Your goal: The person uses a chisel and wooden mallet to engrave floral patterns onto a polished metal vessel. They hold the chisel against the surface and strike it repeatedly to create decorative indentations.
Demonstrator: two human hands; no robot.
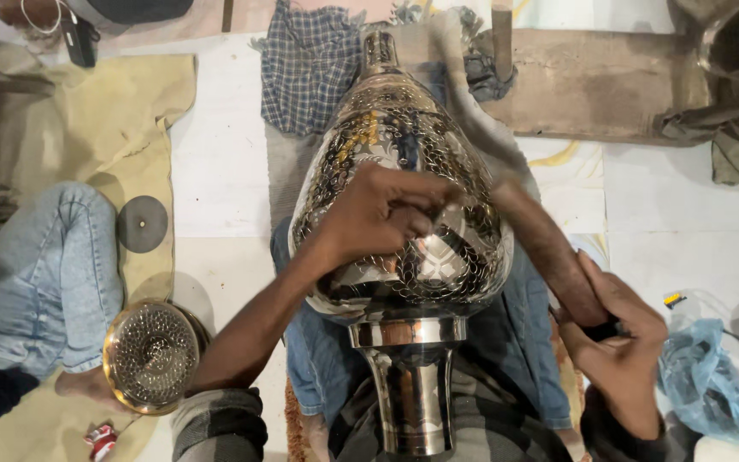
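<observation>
Hands differ: our left hand (pixel 378 218) pinches something unclear against the engraved vase (pixel 404 197) (lying across our lap); right hand (pixel 622 342) grips a wooden mallet (pixel 545 248).

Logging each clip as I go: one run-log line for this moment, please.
left hand: fingers pressed on large engraved silver metal vase | right hand: grips brown wooden mallet | vase: lying across lap

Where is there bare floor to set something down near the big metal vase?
Bare white floor lies between the yellow cloth and the checked cloth, and right of the vase, below the wooden block and above the blue bag. It is crowded at the vase, where the left hand rests on it and the right hand grips a brown tool.
</observation>
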